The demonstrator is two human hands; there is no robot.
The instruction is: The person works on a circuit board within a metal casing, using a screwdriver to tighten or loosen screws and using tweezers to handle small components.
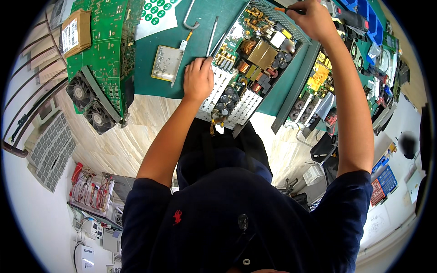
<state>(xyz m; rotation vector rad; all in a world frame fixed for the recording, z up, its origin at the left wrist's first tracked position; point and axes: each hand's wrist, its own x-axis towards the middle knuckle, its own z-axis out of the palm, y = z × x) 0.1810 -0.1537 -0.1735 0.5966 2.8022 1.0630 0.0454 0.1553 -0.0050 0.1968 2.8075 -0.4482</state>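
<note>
An open-framed electronics unit (pixel 261 52), crowded with copper coils, capacitors and pale slotted heat sinks, lies on the green mat in front of me. My left hand (pixel 199 80) is at its left edge, fingers curled against the metal side. At the far right corner, above a perforated metal panel (pixel 291 28), my right hand (pixel 314 19) pinches a thin orange tool (pixel 280 9). The tool's kind cannot be made out, since my fingers cover most of it. Beside my left hand sit a shallow tray (pixel 167 63) of small screws and a long metal rod (pixel 212 36).
A large green circuit board (pixel 102 50) with two black fans (pixel 81 92) stands at the left, near a brown carton (pixel 76 32). On the right are a dark metal rail (pixel 297 86), another opened unit (pixel 314 86), a power tool (pixel 350 18) and blue bins (pixel 374 25).
</note>
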